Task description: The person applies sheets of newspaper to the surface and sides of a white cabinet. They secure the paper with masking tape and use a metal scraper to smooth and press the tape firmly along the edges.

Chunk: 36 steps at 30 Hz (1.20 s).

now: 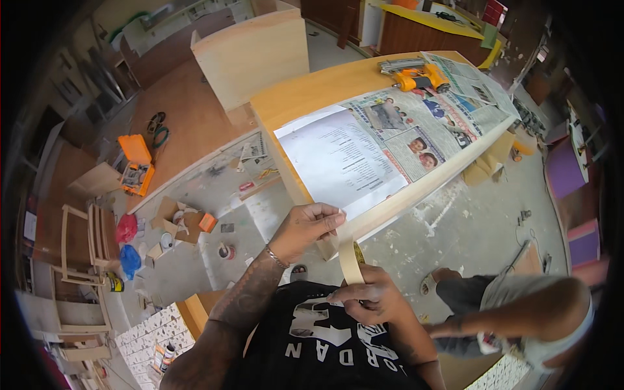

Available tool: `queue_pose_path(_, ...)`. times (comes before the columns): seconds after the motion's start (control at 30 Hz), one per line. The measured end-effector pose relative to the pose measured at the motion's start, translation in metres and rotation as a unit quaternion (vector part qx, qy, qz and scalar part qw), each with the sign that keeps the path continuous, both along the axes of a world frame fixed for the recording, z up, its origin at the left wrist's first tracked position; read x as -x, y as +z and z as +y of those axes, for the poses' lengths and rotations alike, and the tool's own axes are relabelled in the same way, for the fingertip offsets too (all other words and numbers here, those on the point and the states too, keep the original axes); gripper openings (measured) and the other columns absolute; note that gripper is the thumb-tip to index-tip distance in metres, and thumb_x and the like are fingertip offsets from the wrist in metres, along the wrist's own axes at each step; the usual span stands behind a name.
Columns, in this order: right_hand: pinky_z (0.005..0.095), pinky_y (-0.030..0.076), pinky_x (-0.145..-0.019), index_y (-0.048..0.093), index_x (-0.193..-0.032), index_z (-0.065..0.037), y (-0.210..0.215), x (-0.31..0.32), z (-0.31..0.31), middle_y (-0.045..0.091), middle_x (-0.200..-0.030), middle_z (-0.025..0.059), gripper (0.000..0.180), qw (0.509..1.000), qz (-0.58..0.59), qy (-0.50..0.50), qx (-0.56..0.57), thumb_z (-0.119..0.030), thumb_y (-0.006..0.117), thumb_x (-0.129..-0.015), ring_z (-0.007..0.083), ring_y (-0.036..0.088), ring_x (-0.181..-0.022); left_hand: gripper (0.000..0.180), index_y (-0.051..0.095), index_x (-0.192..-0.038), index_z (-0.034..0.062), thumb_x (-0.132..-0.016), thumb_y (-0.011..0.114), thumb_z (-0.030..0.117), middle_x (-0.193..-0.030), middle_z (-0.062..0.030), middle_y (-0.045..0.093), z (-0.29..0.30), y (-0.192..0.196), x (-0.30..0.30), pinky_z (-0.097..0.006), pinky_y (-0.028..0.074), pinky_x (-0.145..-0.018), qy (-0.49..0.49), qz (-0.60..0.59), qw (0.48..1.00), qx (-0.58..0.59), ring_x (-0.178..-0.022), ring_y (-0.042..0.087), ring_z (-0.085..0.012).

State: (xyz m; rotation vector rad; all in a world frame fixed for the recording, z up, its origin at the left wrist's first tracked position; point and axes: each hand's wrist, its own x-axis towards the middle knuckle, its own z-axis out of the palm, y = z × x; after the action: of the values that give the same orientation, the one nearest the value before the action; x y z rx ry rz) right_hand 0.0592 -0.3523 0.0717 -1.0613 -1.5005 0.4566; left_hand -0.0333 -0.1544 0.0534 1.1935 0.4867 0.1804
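My left hand (305,229), with a bracelet at its wrist, pinches the free end of a strip of masking tape. This hand is right by the near corner of a wooden panel (276,107) with a pale edge. The cream roll of masking tape (350,263) sits in my right hand (367,296), whose fingers close around its lower part in front of my black shirt. A short stretch of tape runs between the two hands. Beside my left hand, a printed white sheet (344,159) lies on the panel, next to spread newspaper (422,133).
An orange nail gun (422,77) rests on the newspaper. At the right, close to me, is another person (520,312). On the left are an open orange toolbox (136,166), a cardboard box (177,218) and wooden frames (81,260). A pale wooden cabinet (253,55) stands beyond the panel.
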Motion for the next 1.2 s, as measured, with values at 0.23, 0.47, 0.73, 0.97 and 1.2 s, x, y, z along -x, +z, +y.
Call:
queue_pose_path(0.23, 0.0316, 0.055, -0.062, 0.066, -0.122, -0.011, 0.002, 0.022, -0.007, 0.071, -0.092, 0.0133, 0.034, 0.979, 0.025, -0.13, 0.156, -0.002, 0.064, -0.089, 0.0253, 0.069, -0.069, 0.011, 0.073, -0.091, 0.0002, -0.092, 0.068, 0.01, -0.084, -0.0029, 0.072, 0.041, 0.006, 0.006, -0.027, 0.051, -0.069, 0.224, 0.043, 0.897, -0.378, -0.074, 0.062, -0.0109)
queue_pose_path(0.47, 0.0285, 0.054, -0.059, 0.064, -0.119, -0.005, 0.013, 0.029, -0.044, 0.068, -0.074, 0.0081, 0.024, 0.958, 0.154, -0.025, 0.243, -0.001, 0.059, -0.095, 0.0152, 0.068, -0.061, 0.016, 0.077, -0.093, 0.0019, -0.087, 0.074, 0.016, -0.085, -0.0088, 0.074, 0.207, 0.018, -0.051, -0.031, 0.052, -0.075, 0.353, 0.092, 0.851, -0.379, -0.08, 0.067, -0.015)
queue_pose_path(0.73, 0.0251, 0.053, -0.06, 0.063, -0.113, 0.001, -0.007, 0.024, -0.036, 0.065, -0.073, 0.0043, 0.016, 0.896, 0.295, -0.113, 0.313, -0.002, 0.052, -0.101, 0.0103, 0.063, -0.063, 0.026, 0.079, -0.091, 0.0043, -0.079, 0.081, 0.028, -0.094, -0.0153, 0.076, 0.242, -0.026, -0.072, -0.035, 0.056, -0.084, 0.231, 0.198, 0.81, -0.502, -0.089, 0.073, -0.0239)
queue_pose_path(0.97, 0.0229, 0.051, -0.059, 0.064, -0.113, 0.001, -0.02, 0.023, -0.027, 0.066, -0.072, 0.0038, 0.016, 0.887, 0.312, -0.116, 0.32, -0.007, 0.057, -0.1, 0.0075, 0.064, -0.062, 0.027, 0.079, -0.09, 0.0044, -0.078, 0.081, 0.028, -0.093, -0.015, 0.076, 0.25, -0.036, -0.067, -0.036, 0.056, -0.084, 0.219, 0.204, 0.81, -0.504, -0.089, 0.073, -0.0245)
queue_pose_path(1.2, 0.0225, 0.051, -0.058, 0.064, -0.113, -0.001, -0.022, 0.018, -0.026, 0.065, -0.073, 0.0029, 0.016, 0.882, 0.307, -0.129, 0.334, -0.008, 0.057, -0.101, 0.0077, 0.064, -0.062, 0.023, 0.079, -0.091, 0.0045, -0.079, 0.079, 0.025, -0.096, -0.0154, 0.076, 0.246, -0.042, -0.069, -0.035, 0.054, -0.086, 0.237, 0.198, 0.805, -0.506, -0.092, 0.072, -0.0248)
